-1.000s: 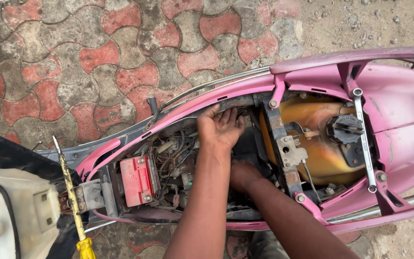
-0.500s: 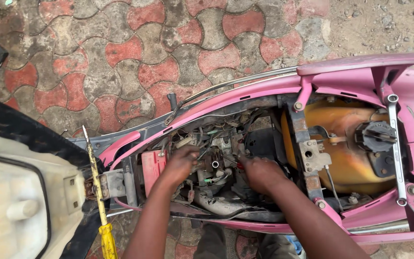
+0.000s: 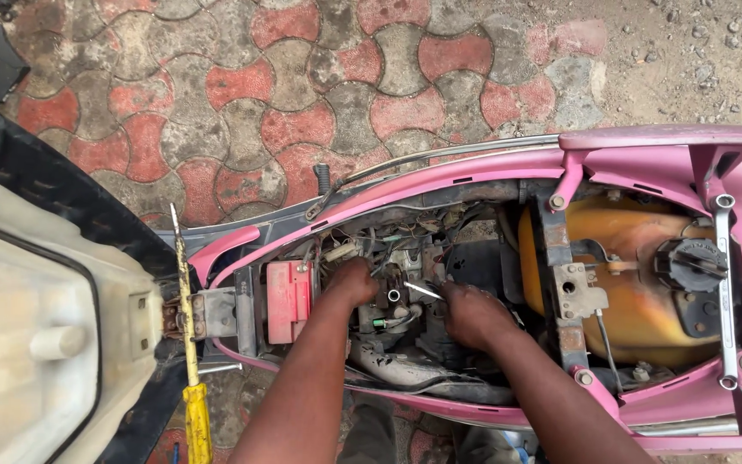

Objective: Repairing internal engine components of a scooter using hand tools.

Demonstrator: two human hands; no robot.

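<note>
I look down into the open body of a pink scooter [image 3: 474,167] with its seat lifted. My left hand [image 3: 349,283] is curled on a dirty engine part [image 3: 392,301] with a short metal tube, just right of a red battery [image 3: 289,301]. My right hand [image 3: 474,314] is closed on a thin silver tool [image 3: 422,290] whose tip points left at that part. Tangled wires [image 3: 405,236] lie above both hands. What my fingertips grip underneath is hidden.
A yellow-orange fuel tank [image 3: 637,301] with a black cap [image 3: 689,265] fills the right of the bay. A long yellow-handled screwdriver [image 3: 189,344] rests by the seat hinge. The raised seat's pale underside [image 3: 27,344] is at the left. Red and grey paving [image 3: 302,94] lies beyond.
Both hands have shifted left from beside the fuel tank to the engine part near the red battery. The right hand now points a thin tool at it.
</note>
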